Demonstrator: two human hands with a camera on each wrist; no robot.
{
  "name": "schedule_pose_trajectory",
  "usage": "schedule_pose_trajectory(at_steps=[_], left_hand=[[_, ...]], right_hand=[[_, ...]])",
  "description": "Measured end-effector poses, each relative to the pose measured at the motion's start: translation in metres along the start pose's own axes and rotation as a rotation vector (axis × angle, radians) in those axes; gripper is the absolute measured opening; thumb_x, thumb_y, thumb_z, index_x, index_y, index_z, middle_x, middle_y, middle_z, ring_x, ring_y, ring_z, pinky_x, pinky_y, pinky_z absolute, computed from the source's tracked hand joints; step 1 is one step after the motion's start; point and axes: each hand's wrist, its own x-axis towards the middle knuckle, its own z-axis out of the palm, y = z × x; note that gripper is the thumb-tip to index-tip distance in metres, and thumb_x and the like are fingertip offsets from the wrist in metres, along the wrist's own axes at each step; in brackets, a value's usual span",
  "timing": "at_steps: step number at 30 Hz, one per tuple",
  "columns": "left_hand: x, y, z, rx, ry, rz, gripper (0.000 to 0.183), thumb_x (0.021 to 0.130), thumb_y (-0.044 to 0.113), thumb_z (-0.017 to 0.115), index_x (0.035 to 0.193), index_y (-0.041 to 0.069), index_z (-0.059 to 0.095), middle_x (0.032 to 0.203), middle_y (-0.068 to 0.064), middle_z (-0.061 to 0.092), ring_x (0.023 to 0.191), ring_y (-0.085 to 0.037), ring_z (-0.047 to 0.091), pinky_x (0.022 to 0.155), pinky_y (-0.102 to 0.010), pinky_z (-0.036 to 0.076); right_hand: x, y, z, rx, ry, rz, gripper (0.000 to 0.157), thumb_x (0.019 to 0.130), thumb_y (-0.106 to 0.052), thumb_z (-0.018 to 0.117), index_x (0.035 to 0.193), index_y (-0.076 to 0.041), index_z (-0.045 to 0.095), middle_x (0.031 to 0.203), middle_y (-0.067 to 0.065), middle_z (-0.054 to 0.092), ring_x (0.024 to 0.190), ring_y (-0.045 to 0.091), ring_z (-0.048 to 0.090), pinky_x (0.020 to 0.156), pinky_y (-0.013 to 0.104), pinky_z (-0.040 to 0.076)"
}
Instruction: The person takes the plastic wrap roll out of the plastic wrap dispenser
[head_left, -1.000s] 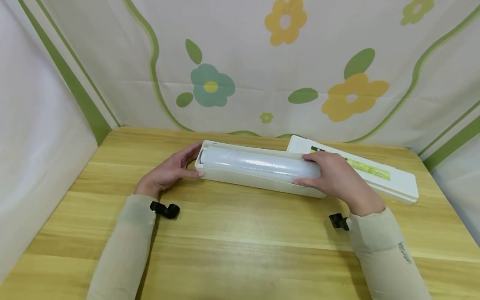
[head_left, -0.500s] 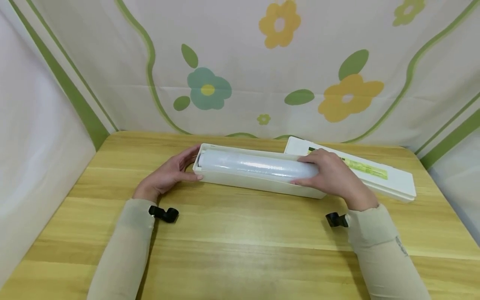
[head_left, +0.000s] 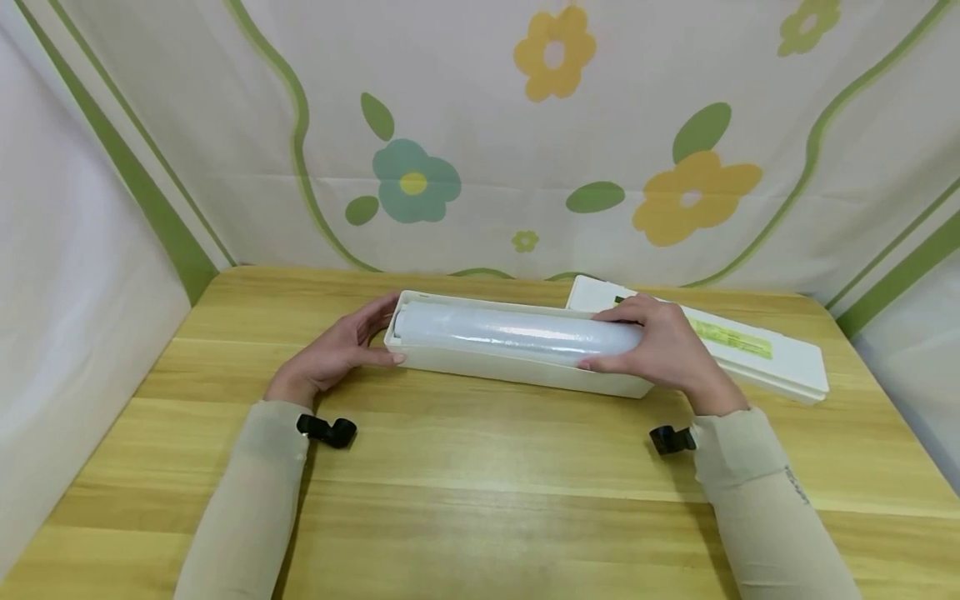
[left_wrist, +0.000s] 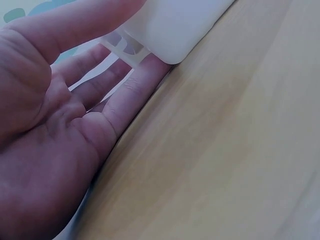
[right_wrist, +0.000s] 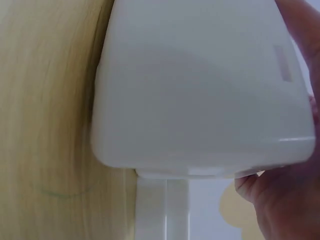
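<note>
In the head view, a long open white box (head_left: 517, 377) rests on the table with a clear, shiny roll of plastic wrap (head_left: 487, 327) inside. My left hand (head_left: 333, 350) grips the box's left end, thumb on the front corner and fingers around the back. Those fingers (left_wrist: 132, 92) reach along the table to the box's end in the left wrist view. From above, my right hand (head_left: 663, 346) holds the roll near its right end, thumb at the front rim and fingers at the rear rim. The box's plain end face (right_wrist: 200, 95) fills much of the right wrist view.
A white lid (head_left: 795, 362) with a yellow-green label lies slanted behind the box, reaching out to the right. Behind the wooden table (head_left: 480, 508) hangs a flowered curtain (head_left: 487, 125). Black wrist mounts (head_left: 327, 431) sit on both sleeves.
The head view has shifted slightly, moving the scene a little left and down in the frame. Both hands keep their places on the box and roll.
</note>
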Motion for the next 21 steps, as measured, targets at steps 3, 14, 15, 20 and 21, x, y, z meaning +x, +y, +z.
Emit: schedule_pose_trajectory(at_steps=[3, 14, 15, 20, 21], left_hand=[[0.000, -0.001, 0.000, -0.010, 0.006, -0.005, 0.102, 0.092, -0.002, 0.081, 0.173, 0.016, 0.022, 0.179, -0.006, 0.026, 0.164, -0.031, 0.025, 0.106, -0.014, 0.050], [-0.001, -0.002, 0.001, -0.013, 0.006, 0.000, 0.102, 0.092, -0.003, 0.080, 0.174, 0.014, 0.020, 0.180, -0.007, 0.024, 0.165, -0.034, 0.023, 0.103, -0.015, 0.052], [-0.001, -0.002, 0.001, -0.013, 0.006, 0.001, 0.102, 0.092, -0.004, 0.080, 0.174, 0.014, 0.020, 0.179, -0.007, 0.024, 0.165, -0.034, 0.024, 0.103, -0.015, 0.052], [0.000, -0.001, 0.001, -0.013, -0.001, 0.010, 0.102, 0.093, -0.004, 0.079, 0.174, 0.015, 0.020, 0.179, -0.008, 0.024, 0.164, -0.034, 0.025, 0.102, -0.016, 0.053], [0.000, -0.002, 0.000, -0.015, -0.002, 0.011, 0.102, 0.093, -0.005, 0.079, 0.174, 0.015, 0.020, 0.179, -0.008, 0.024, 0.164, -0.034, 0.025, 0.102, -0.017, 0.054]], right_hand=[[-0.001, -0.001, -0.001, 0.049, -0.006, 0.036, 0.053, 0.064, -0.041, 0.105, 0.109, -0.022, 0.086, 0.103, -0.001, 0.080, 0.090, 0.017, 0.062, 0.075, 0.023, 0.049], [0.000, -0.010, -0.006, 0.111, 0.023, 0.080, 0.048, 0.065, -0.034, 0.106, 0.107, -0.023, 0.085, 0.100, -0.001, 0.076, 0.085, 0.020, 0.065, 0.072, 0.024, 0.053], [0.000, -0.011, -0.007, 0.101, 0.032, 0.076, 0.048, 0.065, -0.034, 0.106, 0.106, -0.024, 0.085, 0.100, -0.001, 0.076, 0.084, 0.020, 0.066, 0.071, 0.025, 0.053], [0.000, -0.020, -0.011, 0.052, 0.030, 0.005, 0.047, 0.069, -0.033, 0.103, 0.109, -0.020, 0.082, 0.103, 0.000, 0.076, 0.086, 0.021, 0.065, 0.073, 0.028, 0.053], [0.000, -0.021, -0.011, 0.041, 0.020, -0.013, 0.048, 0.071, -0.032, 0.101, 0.113, -0.018, 0.082, 0.105, 0.001, 0.075, 0.087, 0.022, 0.065, 0.075, 0.029, 0.053]])
